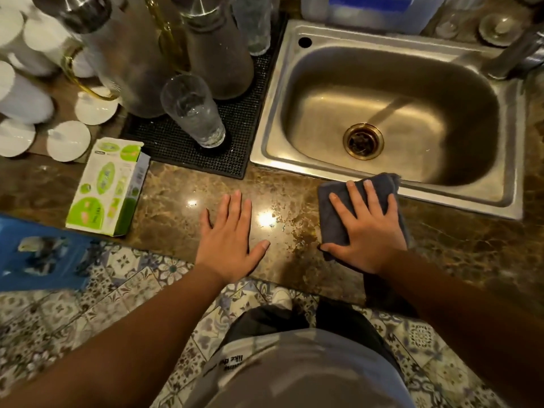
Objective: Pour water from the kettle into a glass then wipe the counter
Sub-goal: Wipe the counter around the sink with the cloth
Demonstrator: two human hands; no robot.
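My right hand [368, 228] presses flat on a folded dark grey cloth [332, 207] on the brown marble counter [176, 207], just in front of the sink's rim. My left hand [231, 242] lies flat and empty on the counter, fingers apart, left of a wet patch [297, 228]. A clear glass [194, 111] holding some water stands on the black rubber mat [164, 142]. Behind it stands a tall glass jug with a gold handle [129, 63], likely the kettle.
A steel sink [391, 113] fills the right side, its tap [518, 54] at far right. More bottles [217, 54] crowd the mat. White cups and saucers [26, 98] sit far left. A green-white box [109, 187] and a blue pack [38, 254] lie at left.
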